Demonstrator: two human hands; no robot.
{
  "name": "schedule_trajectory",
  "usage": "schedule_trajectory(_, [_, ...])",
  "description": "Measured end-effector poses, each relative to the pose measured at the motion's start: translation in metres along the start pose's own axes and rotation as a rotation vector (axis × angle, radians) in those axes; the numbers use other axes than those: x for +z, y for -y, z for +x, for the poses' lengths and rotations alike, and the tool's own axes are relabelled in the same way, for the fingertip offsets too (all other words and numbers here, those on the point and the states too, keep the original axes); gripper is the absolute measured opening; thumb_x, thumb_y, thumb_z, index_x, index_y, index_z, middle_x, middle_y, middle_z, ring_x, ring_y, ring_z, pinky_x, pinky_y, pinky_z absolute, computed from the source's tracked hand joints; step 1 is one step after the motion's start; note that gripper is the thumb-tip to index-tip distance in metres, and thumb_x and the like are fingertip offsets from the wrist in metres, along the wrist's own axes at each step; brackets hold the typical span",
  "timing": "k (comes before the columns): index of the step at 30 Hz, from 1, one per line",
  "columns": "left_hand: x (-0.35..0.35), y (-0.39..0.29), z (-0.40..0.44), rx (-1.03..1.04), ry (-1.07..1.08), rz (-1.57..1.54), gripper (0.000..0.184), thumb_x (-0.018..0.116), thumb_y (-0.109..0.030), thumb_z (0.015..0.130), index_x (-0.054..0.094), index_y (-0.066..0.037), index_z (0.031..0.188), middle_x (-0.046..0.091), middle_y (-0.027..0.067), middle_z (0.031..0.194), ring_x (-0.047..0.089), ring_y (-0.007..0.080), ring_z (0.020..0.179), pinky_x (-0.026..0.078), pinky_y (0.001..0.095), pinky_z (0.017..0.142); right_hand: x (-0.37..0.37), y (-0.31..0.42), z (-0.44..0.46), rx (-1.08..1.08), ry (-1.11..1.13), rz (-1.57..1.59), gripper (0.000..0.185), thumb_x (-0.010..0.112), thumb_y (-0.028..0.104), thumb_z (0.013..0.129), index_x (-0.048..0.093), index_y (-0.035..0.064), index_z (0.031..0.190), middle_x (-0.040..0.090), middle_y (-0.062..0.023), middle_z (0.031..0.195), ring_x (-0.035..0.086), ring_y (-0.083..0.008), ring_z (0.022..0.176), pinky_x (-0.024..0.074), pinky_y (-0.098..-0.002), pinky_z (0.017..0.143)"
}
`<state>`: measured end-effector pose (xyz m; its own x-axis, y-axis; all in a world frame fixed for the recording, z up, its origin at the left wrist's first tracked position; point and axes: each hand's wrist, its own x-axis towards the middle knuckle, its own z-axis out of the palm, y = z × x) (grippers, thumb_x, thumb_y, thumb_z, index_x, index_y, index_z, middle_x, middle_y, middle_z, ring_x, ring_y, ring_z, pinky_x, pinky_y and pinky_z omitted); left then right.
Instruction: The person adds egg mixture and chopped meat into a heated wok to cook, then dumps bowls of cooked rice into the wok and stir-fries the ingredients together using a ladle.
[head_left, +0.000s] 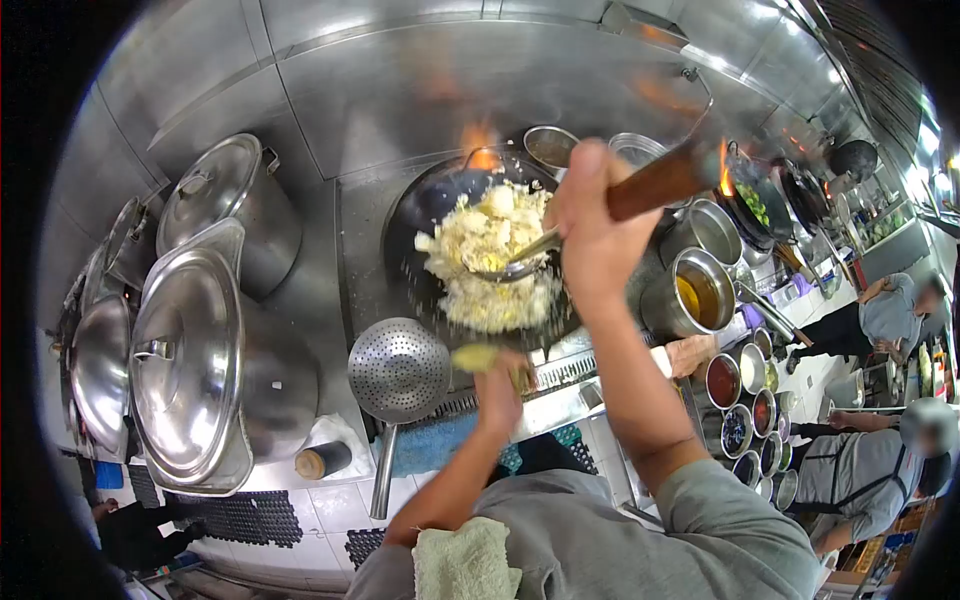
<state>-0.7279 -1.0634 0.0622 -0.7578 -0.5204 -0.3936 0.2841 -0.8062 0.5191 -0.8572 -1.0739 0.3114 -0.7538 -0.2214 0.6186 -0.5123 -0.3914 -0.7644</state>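
Wrapped in our raised right hand [605,225], its fingers closed firmly, is a ladle [512,268] with a thick wooden handle [662,182]; its metal bowl reaches down into the food. That food looks like egg fried rice [490,225] — pale grains with yellow pieces, the nearer part blurred — and it sits in a black wok [408,215] ahead of us, on the stove.

Our left hand [500,400] is curled at the wok's near side, its fingers bent around a yellow-green cloth [474,358]; blur hides how tight the hold is, and we cannot tell whether a wok handle lies beneath. An orange flame [481,150] shows at the far rim.

Left of that hand lies a perforated strainer [400,368], its handle pointing back toward us across a blue cloth [432,448]. Farther left stand large lidded stockpots [275,385]. On our right, near the wok, a steel pot [660,305] holds amber liquid [688,297], and another wok with greens [752,204] sits beyond. Two people in grey shirts [868,470] are off to the right — well apart from us. A towel [464,562] drapes over our left shoulder.
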Motion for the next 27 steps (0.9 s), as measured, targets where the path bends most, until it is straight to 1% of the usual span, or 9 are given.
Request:
schedule_trajectory(3, [-0.018,-0.003,0.041,-0.087,-0.069,0.217,0.010,0.061,-0.012,0.087,0.060,-0.002,0.086,0.062,0.0091,0.073,0.061,0.0213,0.058,0.051,0.0359,0.051,-0.021,-0.130,-0.061,0.036,0.038,-0.268,0.046,0.066,0.034,0.103,0.054,0.0071,0.067,0.052,0.0007,0.058,0.051,-0.0077,0.056,0.0439,-0.0268,0.054])
schedule_trajectory(5, [-0.035,0.021,-0.008,-0.155,-0.147,0.183,0.012,0.062,-0.011,0.087,0.060,-0.001,0.094,0.063,0.0095,0.076,0.063,0.0221,0.059,0.053,0.0370,0.051,-0.024,-0.106,-0.042,0.227,0.048,-0.317,0.048,0.065,0.034,0.103,0.051,0.0085,0.065,0.048,0.0011,0.059,0.048,-0.0095,0.056,0.0475,-0.0293,0.060])
schedule_trajectory(6, [-0.041,0.030,-0.034,-0.184,-0.182,0.169,0.016,0.062,-0.010,0.087,0.060,0.000,0.098,0.064,0.0097,0.078,0.063,0.0225,0.060,0.054,0.0375,0.051,-0.019,-0.079,-0.019,0.274,0.006,-0.062,0.050,0.062,0.035,0.105,0.047,0.0094,0.065,0.044,0.0010,0.060,0.044,-0.0108,0.055,0.0486,-0.0308,0.063])
schedule_trajectory(10, [-0.016,0.015,-0.053,-0.134,-0.153,0.092,0.014,0.063,-0.010,0.088,0.060,-0.001,0.098,0.063,0.0110,0.079,0.062,0.0240,0.059,0.052,0.0386,0.050,-0.012,-0.015,-0.004,0.136,0.098,0.032,0.049,0.059,0.033,0.107,0.044,0.0079,0.068,0.042,0.0013,0.062,0.042,-0.0100,0.055,0.0458,-0.0318,0.057])
schedule_trajectory(15, [-0.039,0.012,0.027,-0.088,-0.074,0.171,0.014,0.066,-0.013,0.087,0.063,0.000,0.092,0.064,0.0106,0.080,0.060,0.0207,0.057,0.049,0.0355,0.050,-0.036,-0.097,-0.071,0.282,0.134,-0.263,0.047,0.059,0.029,0.106,0.050,0.0046,0.067,0.056,-0.0029,0.063,0.051,-0.0121,0.057,0.0431,-0.0293,0.059])
schedule_trajectory(20, [-0.016,0.009,-0.078,-0.168,-0.183,0.181,0.031,0.067,-0.003,0.082,0.057,-0.003,0.111,0.065,0.0106,0.085,0.062,0.0216,0.056,0.054,0.0357,0.043,-0.026,-0.002,-0.002,0.155,0.179,0.079,0.052,0.057,0.038,0.107,0.051,0.0038,0.068,0.049,-0.0008,0.061,0.049,-0.0121,0.057,0.0446,-0.0297,0.060])
schedule_trajectory(23, [-0.015,0.000,0.011,-0.099,-0.015,0.022,0.009,0.064,-0.008,0.086,0.062,-0.001,0.092,0.063,0.0096,0.076,0.060,0.0212,0.055,0.049,0.0334,0.049,-0.022,-0.020,-0.051,0.006,0.169,-0.022,0.054,0.058,0.038,0.106,0.049,0.0048,0.064,0.049,-0.0025,0.059,0.050,-0.0133,0.058,0.0431,-0.0307,0.056])
schedule_trajectory(25, [-0.010,-0.019,0.038,-0.155,-0.004,0.189,0.014,0.063,-0.009,0.089,0.059,-0.003,0.077,0.063,0.0105,0.077,0.059,0.0195,0.059,0.046,0.0337,0.053,-0.031,-0.059,-0.084,0.260,0.249,-0.320,0.050,0.061,0.034,0.104,0.055,0.0033,0.065,0.056,-0.0036,0.064,0.053,-0.0128,0.061,0.0439,-0.0309,0.059])
schedule_trajectory(27, [-0.049,0.016,0.013,-0.079,-0.042,0.213,0.009,0.064,-0.010,0.089,0.062,-0.002,0.084,0.065,0.0111,0.080,0.060,0.0201,0.060,0.048,0.0338,0.050,-0.033,-0.081,-0.074,0.133,0.160,-0.351,0.046,0.066,0.035,0.102,0.064,-0.0028,0.075,0.061,-0.0003,0.067,0.056,-0.0089,0.063,0.0461,-0.0280,0.060])
